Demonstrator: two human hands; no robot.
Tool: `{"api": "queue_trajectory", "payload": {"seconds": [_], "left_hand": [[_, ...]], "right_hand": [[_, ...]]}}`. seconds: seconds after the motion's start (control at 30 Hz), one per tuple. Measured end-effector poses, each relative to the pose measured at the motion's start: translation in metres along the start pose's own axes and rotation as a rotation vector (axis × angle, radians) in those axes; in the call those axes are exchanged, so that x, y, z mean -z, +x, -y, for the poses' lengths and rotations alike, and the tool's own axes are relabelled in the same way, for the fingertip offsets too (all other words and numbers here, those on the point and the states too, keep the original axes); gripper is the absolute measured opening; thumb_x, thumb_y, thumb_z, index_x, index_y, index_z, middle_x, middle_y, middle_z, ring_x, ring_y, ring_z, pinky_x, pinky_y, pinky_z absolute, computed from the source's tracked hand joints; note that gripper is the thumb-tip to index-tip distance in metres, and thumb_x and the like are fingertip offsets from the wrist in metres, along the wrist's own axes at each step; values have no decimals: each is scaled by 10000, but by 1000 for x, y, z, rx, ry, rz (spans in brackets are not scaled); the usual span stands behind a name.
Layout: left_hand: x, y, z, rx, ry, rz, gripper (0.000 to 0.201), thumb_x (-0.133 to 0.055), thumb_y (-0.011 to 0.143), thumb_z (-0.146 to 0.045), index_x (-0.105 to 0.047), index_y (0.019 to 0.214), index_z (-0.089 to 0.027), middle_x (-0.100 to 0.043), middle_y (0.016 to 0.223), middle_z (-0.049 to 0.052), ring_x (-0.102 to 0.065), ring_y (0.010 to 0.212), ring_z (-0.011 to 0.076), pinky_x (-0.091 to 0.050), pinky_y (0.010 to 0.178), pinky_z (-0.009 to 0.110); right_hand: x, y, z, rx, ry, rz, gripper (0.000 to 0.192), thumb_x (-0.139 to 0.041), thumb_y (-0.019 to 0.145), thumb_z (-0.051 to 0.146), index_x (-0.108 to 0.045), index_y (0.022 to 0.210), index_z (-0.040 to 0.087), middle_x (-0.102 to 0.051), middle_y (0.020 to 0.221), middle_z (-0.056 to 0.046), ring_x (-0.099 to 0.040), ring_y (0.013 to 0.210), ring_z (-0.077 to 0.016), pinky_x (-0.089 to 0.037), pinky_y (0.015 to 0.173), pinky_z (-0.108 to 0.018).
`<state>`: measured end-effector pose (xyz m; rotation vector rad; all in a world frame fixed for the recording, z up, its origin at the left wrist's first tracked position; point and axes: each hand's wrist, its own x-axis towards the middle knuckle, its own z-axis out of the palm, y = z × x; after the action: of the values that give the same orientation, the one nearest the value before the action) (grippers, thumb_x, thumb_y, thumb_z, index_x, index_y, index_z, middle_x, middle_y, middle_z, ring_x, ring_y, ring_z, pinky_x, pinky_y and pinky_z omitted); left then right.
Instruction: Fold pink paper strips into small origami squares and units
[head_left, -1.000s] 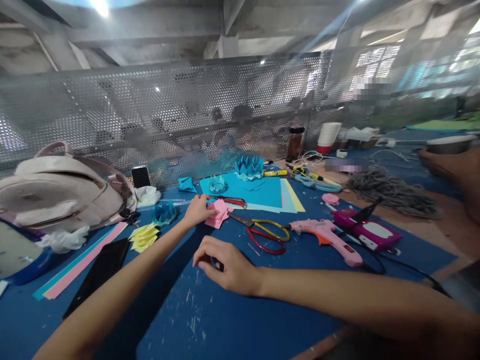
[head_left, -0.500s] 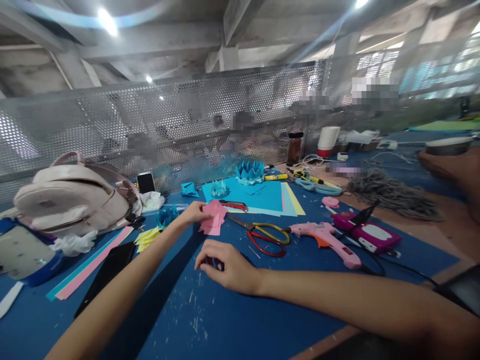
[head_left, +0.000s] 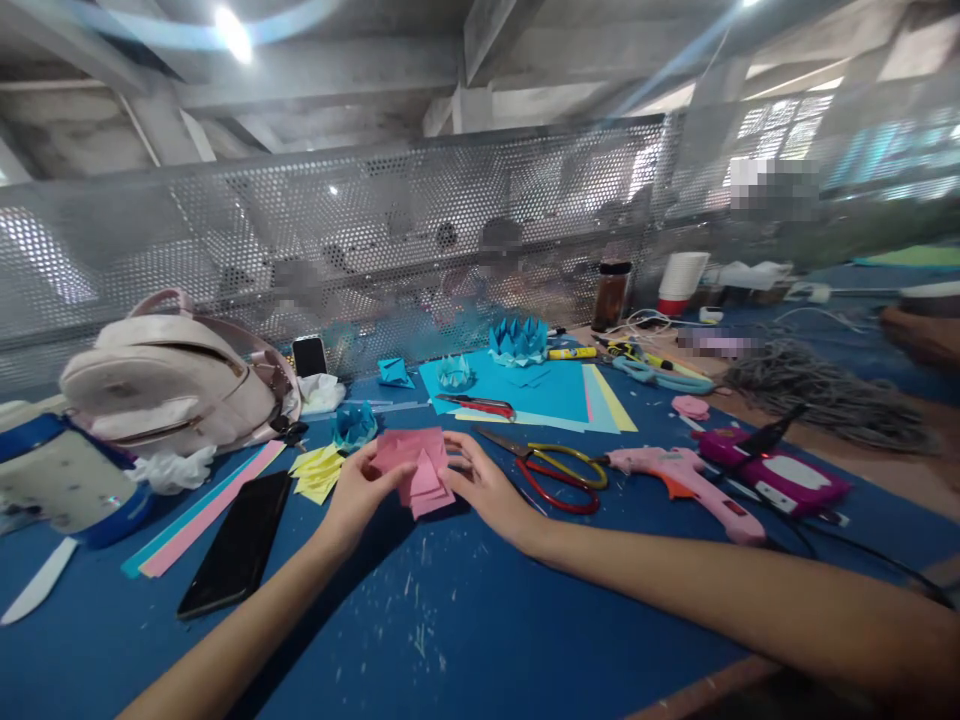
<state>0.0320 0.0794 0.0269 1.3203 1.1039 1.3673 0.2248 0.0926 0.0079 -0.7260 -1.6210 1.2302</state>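
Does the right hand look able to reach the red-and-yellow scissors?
Probably yes: the scissors lie close beside the right hand, with nothing visible in between, though it is holding the pink papers.

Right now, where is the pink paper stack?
In the head view, the pink paper stack is just left of centre, held between the left hand and right hand, left of the red-and-yellow scissors.

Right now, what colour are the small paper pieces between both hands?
The paper pieces are pink; head view.
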Motion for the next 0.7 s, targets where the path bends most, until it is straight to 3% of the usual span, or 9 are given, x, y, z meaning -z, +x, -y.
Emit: {"api": "queue_trajectory", "payload": {"seconds": [0.1,0.17,0.3,0.37,0.53,0.7], "left_hand": [[0,-8,2,78,-204,60,383,-847,636,-363,-657,892,-150,-707,775,31,-643,630,143,-526,614,234],[1,-9,0,117,-313,103,386,-857,619,-387,-641,841,-155,-696,755,19,-651,637,140,-541,634,241],[4,-6,-4,170,-433,176,402,-882,589,-393,-634,796,-152,-682,719,8,-663,632,144,-547,608,233],[3,-7,-4,185,-457,203,416,-890,578,-391,-635,795,-144,-682,716,10,-655,609,141,-540,589,230],[-1,-8,1,171,-437,195,358,-875,622,-324,-641,821,-140,-699,750,8,-656,663,132,-531,695,248],[-6,-9,-1,138,-353,144,403,-885,578,-369,-641,811,-148,-692,737,-3,-636,679,130,-496,705,235]], "right_hand": [[-2,-2,13,17,58,188,346,-535,924,445,-533,1188,221,-575,1247,-77,-544,1178,-214,-424,1021,-359],[-3,-3,19,2,25,288,295,-545,924,451,-587,1086,208,-622,1134,-61,-582,1092,-206,-456,954,-332],[-2,-3,18,-52,-47,264,288,-667,848,433,-582,972,187,-618,931,-22,-594,850,-161,-476,739,-265],[-1,-2,16,-69,-53,264,299,-689,828,433,-574,932,177,-602,891,-14,-579,805,-152,-467,707,-258],[-2,-3,17,-53,-63,236,241,-688,824,378,-576,867,169,-584,854,-8,-571,825,-160,-468,751,-275],[-3,-3,18,-13,-8,178,298,-686,788,245,-554,1051,204,-606,1047,-30,-596,942,-174,-483,743,-269]]}}
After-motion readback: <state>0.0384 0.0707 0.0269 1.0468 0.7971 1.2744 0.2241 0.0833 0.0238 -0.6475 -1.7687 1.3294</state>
